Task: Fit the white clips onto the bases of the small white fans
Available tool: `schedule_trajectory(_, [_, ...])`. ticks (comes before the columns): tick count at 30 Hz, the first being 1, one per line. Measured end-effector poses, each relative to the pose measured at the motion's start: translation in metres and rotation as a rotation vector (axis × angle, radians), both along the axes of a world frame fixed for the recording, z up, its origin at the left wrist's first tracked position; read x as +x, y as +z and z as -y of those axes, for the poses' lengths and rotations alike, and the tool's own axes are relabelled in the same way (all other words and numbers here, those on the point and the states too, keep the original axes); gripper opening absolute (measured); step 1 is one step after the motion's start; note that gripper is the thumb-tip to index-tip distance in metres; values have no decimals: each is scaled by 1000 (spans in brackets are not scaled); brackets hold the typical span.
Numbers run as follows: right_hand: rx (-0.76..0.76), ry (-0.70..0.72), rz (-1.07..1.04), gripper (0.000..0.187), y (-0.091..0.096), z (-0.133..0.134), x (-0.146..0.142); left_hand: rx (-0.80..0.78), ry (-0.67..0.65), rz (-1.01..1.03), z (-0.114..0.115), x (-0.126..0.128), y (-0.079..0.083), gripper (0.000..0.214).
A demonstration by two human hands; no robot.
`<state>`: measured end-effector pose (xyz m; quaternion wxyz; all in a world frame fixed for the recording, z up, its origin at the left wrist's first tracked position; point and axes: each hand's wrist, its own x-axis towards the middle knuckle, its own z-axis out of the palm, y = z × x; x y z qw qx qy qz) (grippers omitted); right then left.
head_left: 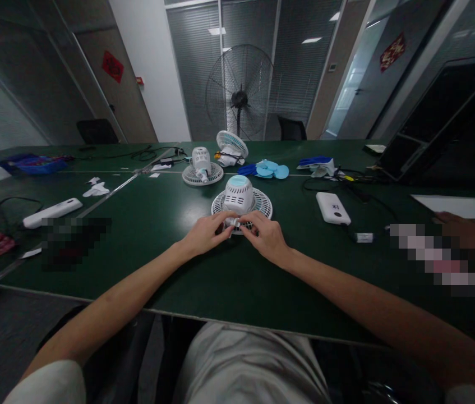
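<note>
A small white fan (pixel 239 196) lies grille-down on the green table in front of me, its vented motor housing with a light-blue cap facing up. My left hand (pixel 208 232) is closed at its near side, thumb and fingers pinching a small white plastic piece (pixel 233 222). From the other side my right hand (pixel 267 235) pinches the same piece, its fingertips close to the left ones. The piece sits over the near rim of the grille; my fingers partly hide it, and I cannot tell whether it is joined to the fan.
Behind are a second fan (pixel 201 161), a third fan (pixel 232 147) and light-blue fan blades (pixel 267 169). A white power bank (pixel 333 208) lies to the right, a long white device (pixel 52 213) to the left. Another person's hand (pixel 473 233) rests at the far right.
</note>
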<state>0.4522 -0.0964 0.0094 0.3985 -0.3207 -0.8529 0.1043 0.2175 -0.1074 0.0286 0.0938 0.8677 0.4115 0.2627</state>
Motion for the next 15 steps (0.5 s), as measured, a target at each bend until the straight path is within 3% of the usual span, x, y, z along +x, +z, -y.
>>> schedule_trajectory(15, [-72, 29, -64, 17, 0, -4, -2, -3, -13, 2, 2, -1, 2, 39])
